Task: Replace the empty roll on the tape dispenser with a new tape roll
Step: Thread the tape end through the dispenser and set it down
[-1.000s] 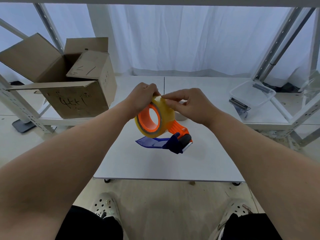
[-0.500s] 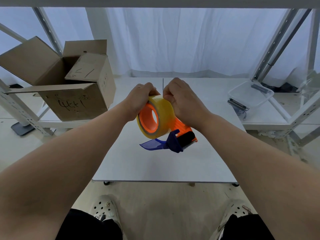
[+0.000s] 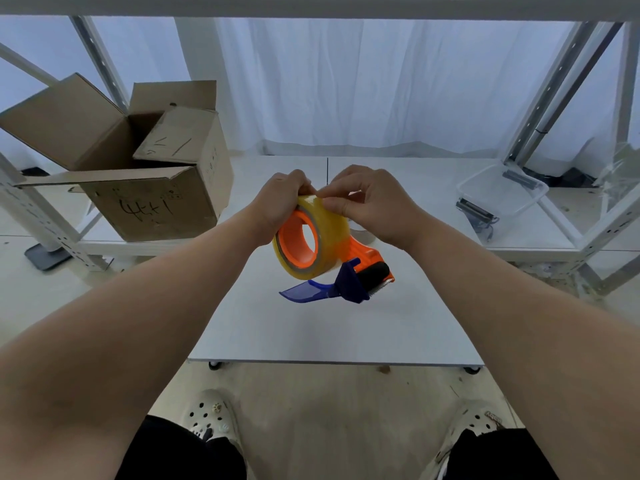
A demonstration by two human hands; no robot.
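Box (image 3: 149,202) stands open, well left of the fingers. Left hand (image 3: 280,202) curls its fingers over the top of the roll (image 3: 325,233) and grips it. The yellow roll sits on the orange hub of the dispenser (image 3: 363,268), held in the air above the table (image 3: 311,330); the blue guard hangs below the fingers. Right hand (image 3: 374,206) has its fingers curled, thumb and forefinger pinching the roll's top surface, just beside the left fingertips. Tub (image 3: 502,192) lies well right of the fingers
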